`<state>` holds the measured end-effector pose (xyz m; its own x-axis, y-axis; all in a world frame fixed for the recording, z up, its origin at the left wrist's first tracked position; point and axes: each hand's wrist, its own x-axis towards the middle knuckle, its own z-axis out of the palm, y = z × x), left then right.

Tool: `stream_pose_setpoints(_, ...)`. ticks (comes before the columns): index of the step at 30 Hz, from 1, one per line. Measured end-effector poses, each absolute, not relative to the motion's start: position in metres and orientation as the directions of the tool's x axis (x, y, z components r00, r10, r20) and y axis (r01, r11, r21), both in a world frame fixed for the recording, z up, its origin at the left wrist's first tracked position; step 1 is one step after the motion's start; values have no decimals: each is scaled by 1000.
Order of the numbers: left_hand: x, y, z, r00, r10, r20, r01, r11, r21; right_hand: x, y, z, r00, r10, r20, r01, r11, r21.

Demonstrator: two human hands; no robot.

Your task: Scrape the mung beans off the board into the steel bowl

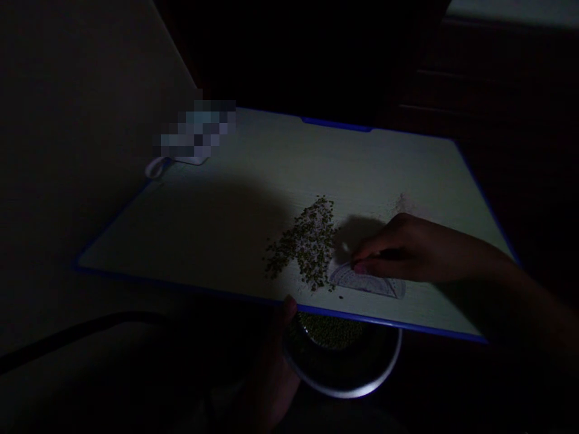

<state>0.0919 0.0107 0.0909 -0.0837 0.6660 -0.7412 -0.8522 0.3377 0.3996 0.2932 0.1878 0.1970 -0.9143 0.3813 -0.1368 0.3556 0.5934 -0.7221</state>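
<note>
My right hand (389, 250) pinches a clear semicircular protractor (375, 286) between thumb and fingers, and the protractor lies against the white board. Just left of its edge is a loose pile of small green beans (315, 241), with whitish grains among them. Below the board's near edge, my left hand (278, 361) grips the left side of a round metal bowl (357, 389). Its thumb reaches up by the blue rim, and its other fingers are hidden. More green beans (335, 331) lie inside the bowl, which is partly covered by the board.
The white board (203, 235) has a blue rim and fills the middle of the view. A pale, blurred-out object with a strap (194, 135) rests at its far left corner. Pale powder (402, 204) is scattered beyond my right hand. A dark cable (90, 328) runs at lower left. The surroundings are very dark.
</note>
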Motion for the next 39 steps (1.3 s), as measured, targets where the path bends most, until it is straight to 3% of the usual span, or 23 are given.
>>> stream_pose_setpoints(5, 93, 7, 89, -79, 685, -725, -853, 331, 405, 297, 188, 200, -907, 381, -180, 377, 543, -751)
stream_pose_setpoints(14, 92, 10, 90, 22, 695, -718, -885, 347, 309, 298, 189, 200, -907, 374, -193, 384, 549, -743)
stream_pose_setpoints(26, 92, 7, 86, 56, 737, -673, -891, 341, 300, 295, 185, 201, -925, 332, -187, 352, 560, -750)
stream_pose_setpoints(33, 91, 10, 87, 28, 737, -675, -877, 342, 338, 307, 194, 202, -873, 454, -178, 440, 573, -691)
stream_pose_setpoints(39, 88, 8, 83, 28, 728, -686, -861, 366, 353, 300, 190, 201, -911, 387, -141, 364, 597, -715)
